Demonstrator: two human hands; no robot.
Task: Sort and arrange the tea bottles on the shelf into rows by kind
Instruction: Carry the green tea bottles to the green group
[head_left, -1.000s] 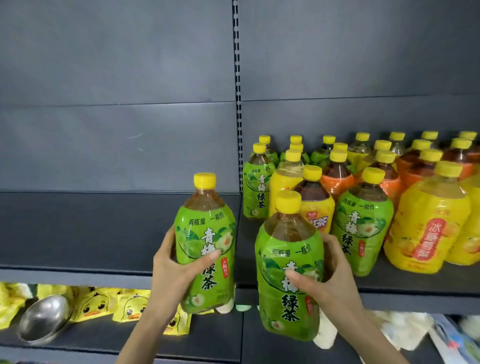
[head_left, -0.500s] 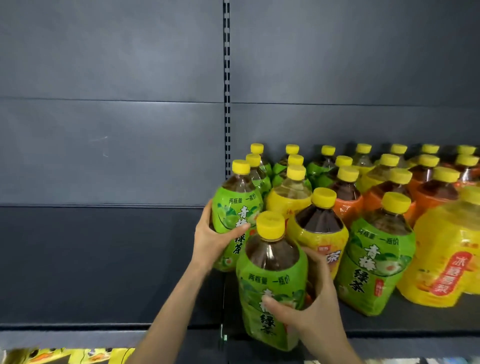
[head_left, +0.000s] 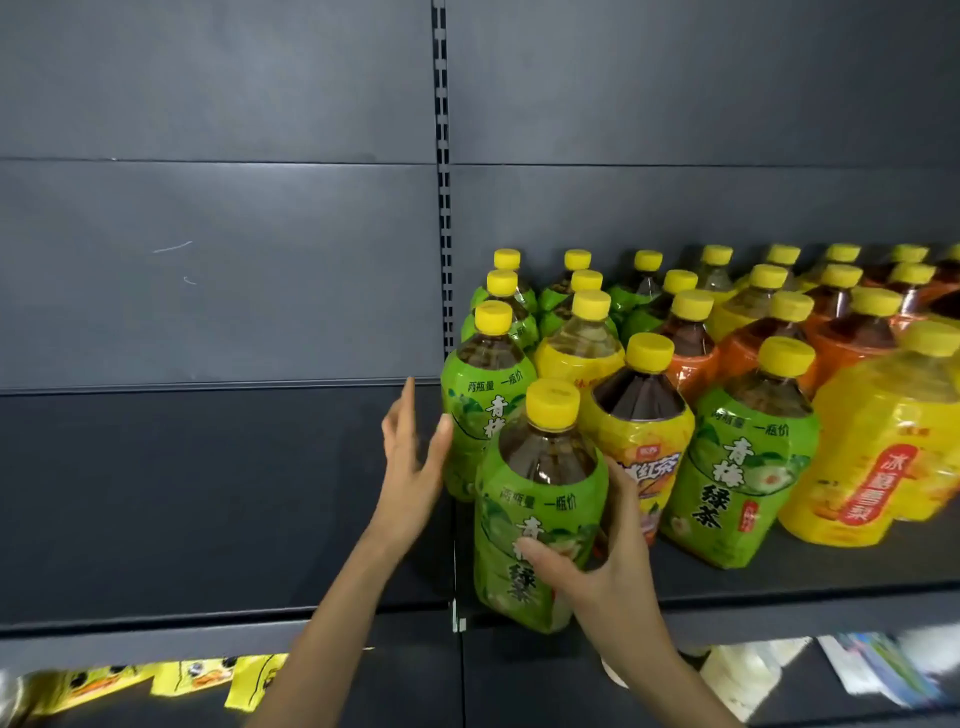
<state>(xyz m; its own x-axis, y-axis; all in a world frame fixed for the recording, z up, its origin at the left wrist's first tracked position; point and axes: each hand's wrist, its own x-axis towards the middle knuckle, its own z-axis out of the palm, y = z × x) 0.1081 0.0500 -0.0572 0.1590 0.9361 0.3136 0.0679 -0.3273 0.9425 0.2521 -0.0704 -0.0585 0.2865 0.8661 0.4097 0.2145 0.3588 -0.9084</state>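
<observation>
Many yellow-capped tea bottles crowd the right half of the dark shelf (head_left: 779, 587). My right hand (head_left: 602, 561) grips a green-label bottle (head_left: 540, 509) at the shelf's front edge. Just behind it stands a second green-label bottle (head_left: 483, 400). My left hand (head_left: 415, 457) is beside that bottle with fingers straight, the thumb tip close to its label. A yellow-label black tea bottle (head_left: 639, 441) and another green bottle (head_left: 743, 467) stand to the right. Orange-label bottles (head_left: 696, 358) fill rows behind, and a large yellow bottle (head_left: 883, 452) sits far right.
The left half of the shelf (head_left: 208, 493) holds nothing. A slotted upright (head_left: 444, 182) divides the grey back panel. On the lower shelf lie yellow duck-print packets (head_left: 197, 675) at left and white and blue packages (head_left: 857, 670) at right.
My left hand let go of its green bottle, which now stands in the left column. My right hand brought its green bottle up against the shelf front. The view shifted right and down.
</observation>
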